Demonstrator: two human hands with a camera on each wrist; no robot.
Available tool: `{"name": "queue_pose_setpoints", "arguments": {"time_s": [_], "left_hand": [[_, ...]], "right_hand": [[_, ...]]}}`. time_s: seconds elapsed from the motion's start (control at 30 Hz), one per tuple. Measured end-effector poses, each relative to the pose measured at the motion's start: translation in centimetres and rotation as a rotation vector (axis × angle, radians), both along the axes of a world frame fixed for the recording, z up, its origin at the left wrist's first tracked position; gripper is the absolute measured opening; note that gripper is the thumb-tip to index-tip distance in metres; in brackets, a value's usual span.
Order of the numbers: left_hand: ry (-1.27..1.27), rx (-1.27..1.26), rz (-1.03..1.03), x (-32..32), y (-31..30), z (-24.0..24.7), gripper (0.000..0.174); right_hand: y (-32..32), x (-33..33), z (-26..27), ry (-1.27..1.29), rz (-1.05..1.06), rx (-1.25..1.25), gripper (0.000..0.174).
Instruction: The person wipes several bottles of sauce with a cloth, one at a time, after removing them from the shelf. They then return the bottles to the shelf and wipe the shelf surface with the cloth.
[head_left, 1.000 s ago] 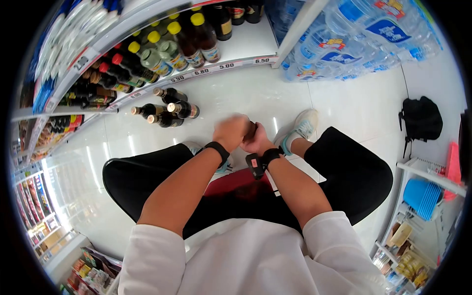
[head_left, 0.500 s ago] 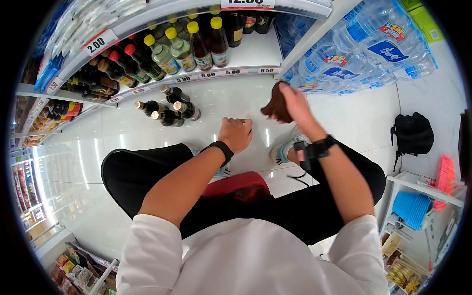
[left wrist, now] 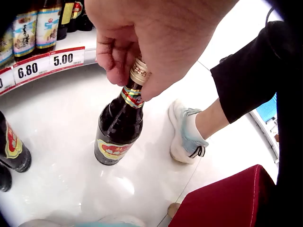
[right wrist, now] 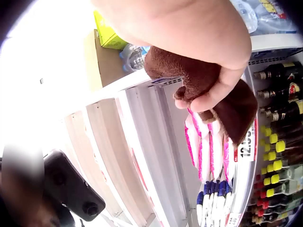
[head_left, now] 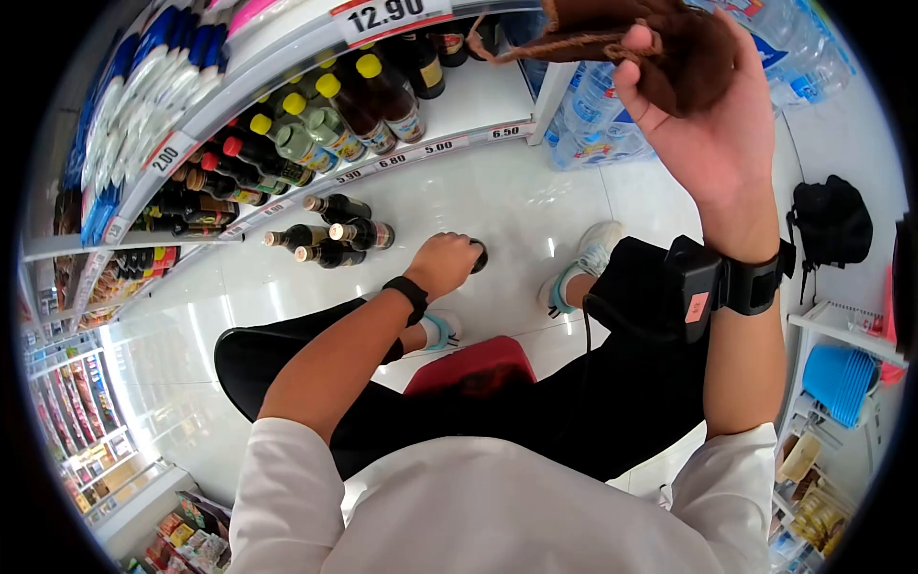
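Note:
My left hand [head_left: 448,265] holds a dark glass bottle [left wrist: 120,120] by its gold cap and neck. That bottle stands nearly upright between the feet, its red and yellow label showing in the left wrist view. Raised high on the right, my right hand [head_left: 722,148] grips a brown cloth [head_left: 684,57], fingers curled into its bunched folds. In the right wrist view a loose flap of the cloth [right wrist: 236,111] hangs past the fingers. A cluster of similar dark bottles [head_left: 361,233] stands on the tiled floor left of the left hand.
A low shelf with price tags [head_left: 440,147] carries rows of bottles with yellow caps [head_left: 368,65]. Packs of bottled water [head_left: 588,120] are stacked beside it. A red stool [head_left: 478,368] sits between the legs, and a black backpack [head_left: 832,225] lies at the right.
The hands were together at first. My right hand has since carried the brown cloth away, up and to the right, close to the head camera. The left hand stays low at the bottle.

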State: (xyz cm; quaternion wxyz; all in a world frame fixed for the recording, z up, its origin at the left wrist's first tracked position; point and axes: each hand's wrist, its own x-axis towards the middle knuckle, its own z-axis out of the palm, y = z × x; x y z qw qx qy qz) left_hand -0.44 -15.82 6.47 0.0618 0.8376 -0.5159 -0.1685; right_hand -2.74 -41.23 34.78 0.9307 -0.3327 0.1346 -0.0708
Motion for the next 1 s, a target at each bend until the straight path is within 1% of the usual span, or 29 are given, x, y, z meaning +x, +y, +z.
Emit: {"name": "queue_pose_setpoints", "arguments": {"time_s": [0.03,0.07,0.13,0.17,0.2,0.27,0.3,0.33,0.4,0.43,0.47,0.5,0.53,0.57,0.6,0.67,0.7,0.73,0.8,0.83,0.9,1.0], "left_hand": [[0.023,-0.007,0.007,0.2,0.3,0.0,0.01],[0.024,0.004,-0.005,0.6,0.6,-0.1,0.01],[0.029,0.005,0.041,1.7,1.3,0.5,0.011],[0.039,0.018,0.076,2.3,1.7,1.0,0.01],[0.04,0.028,0.064,2.7,2.1,1.4,0.01],[0.058,0.012,0.131,3.7,2.8,2.0,0.008],[0.031,-0.002,0.127,4.1,3.0,2.1,0.006],[0.031,0.004,0.119,4.6,3.2,2.2,0.006],[-0.063,0.062,0.043,5.6,3.5,2.4,0.007],[-0.101,0.103,0.031,6.2,3.8,2.2,0.007],[-0.098,0.106,0.025,6.8,4.1,2.2,0.007],[-0.17,0.179,0.013,7.4,4.0,2.8,0.007],[-0.242,0.252,0.002,7.9,4.0,3.3,0.008],[-0.219,0.273,0.064,8.2,4.0,3.8,0.012],[-0.22,0.276,0.058,8.7,4.3,3.5,0.012],[-0.206,0.178,0.156,9.7,5.2,2.8,0.015],[-0.192,0.216,0.188,10.0,5.3,2.9,0.02],[-0.189,0.215,0.183,10.2,5.4,2.9,0.02],[-0.225,0.234,0.272,10.5,5.6,2.9,0.022],[-0.2,0.256,0.288,10.9,5.8,2.8,0.024],[-0.204,0.274,0.31,11.2,6.1,2.7,0.025],[-0.209,0.302,0.355,11.6,6.4,2.6,0.025]], "right_hand": [[-0.5,0.0,-0.3,-0.006,0.034,0.038,0.046],[-0.6,-0.1,-0.8,-0.005,0.023,0.048,0.046],[0.1,-0.1,-1.1,0.016,-0.011,0.039,0.047],[-0.6,0.1,-1.8,0.043,0.043,0.08,0.048],[-0.7,-0.2,-2.0,0.044,0.031,0.09,0.048],[-0.6,-0.6,-2.2,0.058,0.074,0.002,0.051],[-0.9,-0.4,-2.6,0.118,0.095,0.04,0.054],[-1.0,-0.5,-2.8,0.118,0.088,0.047,0.054],[-1.1,-1.0,-3.1,-0.084,0.171,0.066,0.054],[-1.0,-1.2,-3.0,-0.083,0.164,0.069,0.054],[-0.9,-1.2,-2.8,-0.018,0.14,0.043,0.053],[-0.8,-1.2,-2.7,0.046,0.117,0.016,0.053],[-0.8,-1.1,-2.8,0.048,0.112,0.019,0.053],[-0.8,-1.0,-3.0,0.015,0.116,0.001,0.052],[-0.8,-0.9,-3.2,-0.02,0.119,-0.016,0.052],[-0.4,-0.8,-3.5,-0.034,0.121,-0.03,0.051],[-0.3,-0.9,-3.6,-0.05,0.132,-0.049,0.049],[-0.3,-1.0,-3.3,-0.047,0.127,-0.049,0.049],[-0.4,-1.1,-2.5,0.026,0.238,0.183,0.048],[-0.1,-1.0,-2.8,0.027,0.235,0.183,0.048],[0.9,-0.6,-3.6,0.038,0.107,-0.038,0.046],[1.2,-0.6,-3.5,0.042,0.122,-0.055,0.045]]}}
